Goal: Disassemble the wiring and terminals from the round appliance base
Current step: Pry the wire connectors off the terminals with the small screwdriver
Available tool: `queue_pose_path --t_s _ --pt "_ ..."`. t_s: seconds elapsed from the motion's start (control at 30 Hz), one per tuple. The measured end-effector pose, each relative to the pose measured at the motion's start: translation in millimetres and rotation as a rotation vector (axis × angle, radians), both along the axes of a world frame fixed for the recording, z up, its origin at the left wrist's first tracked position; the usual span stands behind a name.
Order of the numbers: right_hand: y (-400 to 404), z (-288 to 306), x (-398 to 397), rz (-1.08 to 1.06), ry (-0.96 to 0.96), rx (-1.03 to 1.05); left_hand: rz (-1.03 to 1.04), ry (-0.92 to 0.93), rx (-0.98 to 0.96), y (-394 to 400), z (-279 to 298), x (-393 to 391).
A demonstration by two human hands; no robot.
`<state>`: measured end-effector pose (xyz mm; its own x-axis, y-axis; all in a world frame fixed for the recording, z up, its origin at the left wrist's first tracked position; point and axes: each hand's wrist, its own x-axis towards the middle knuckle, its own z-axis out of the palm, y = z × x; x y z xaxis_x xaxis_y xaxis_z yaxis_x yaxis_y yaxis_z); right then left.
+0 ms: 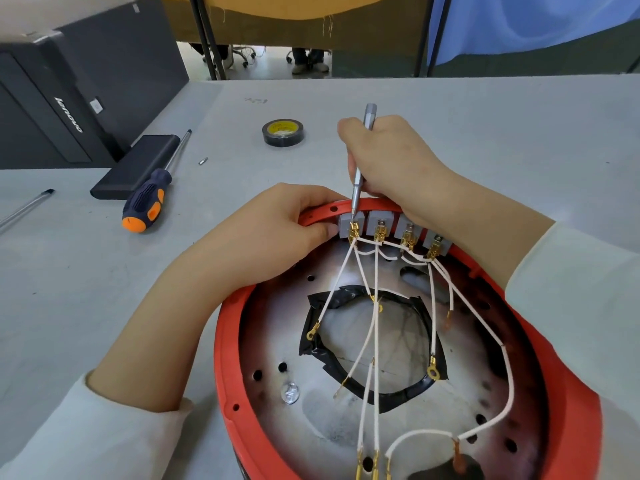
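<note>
Round base (228, 386), four terminal blocks (351, 226); left hand (277, 233) gripping rim, right hand (391, 161) around one slim screwdriver (358, 178).

Tape roll (283, 133): lying flat on the desk (502, 133), far centre.
Orange-handled screwdriver (148, 200): resting partly on a black box (135, 167).
Computer case (69, 91): standing at the far left.
Small bit (203, 160): lying near the screwdriver shaft.
</note>
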<state>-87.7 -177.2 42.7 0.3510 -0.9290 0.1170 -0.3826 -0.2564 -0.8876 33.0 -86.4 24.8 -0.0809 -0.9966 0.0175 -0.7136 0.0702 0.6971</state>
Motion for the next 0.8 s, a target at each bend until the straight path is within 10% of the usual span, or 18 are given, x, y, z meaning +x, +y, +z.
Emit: queue_pose_path --t_s 0.8 --pt "22.3 -1.4 -36.0 -0.044 -0.091 -0.215 -0.009 0.014 0.010 2.9 2.3 -0.9"
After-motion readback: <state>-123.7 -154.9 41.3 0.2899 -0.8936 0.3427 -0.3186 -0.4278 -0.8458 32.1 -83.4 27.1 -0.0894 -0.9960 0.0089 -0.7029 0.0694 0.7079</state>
